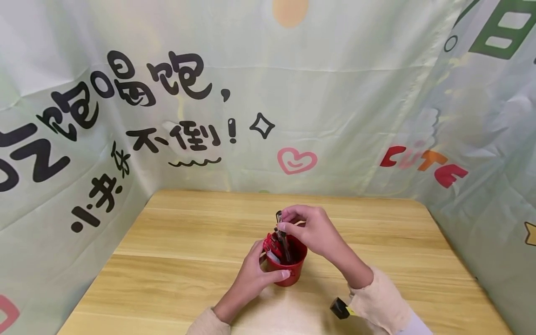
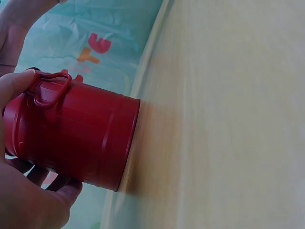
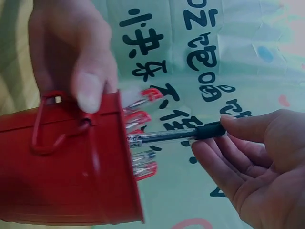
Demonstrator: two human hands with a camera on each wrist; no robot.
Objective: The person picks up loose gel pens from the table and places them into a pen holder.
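A small red bucket with a wire handle stands upright on the wooden table, several pens inside it. My left hand grips its side, the thumb beside the wire handle and the other fingers round the opposite side. Above the rim, my right hand pinches a clear-barrelled pen by its black end between thumb and fingers. The lower part of that pen is hidden inside the bucket. Pens with red ends stick out beside it, leaning on the rim.
On the table, near my right wrist, is a black block-like thing with a yellow strip against the cuff. A printed cloth hangs behind the table's far edge and along both sides.
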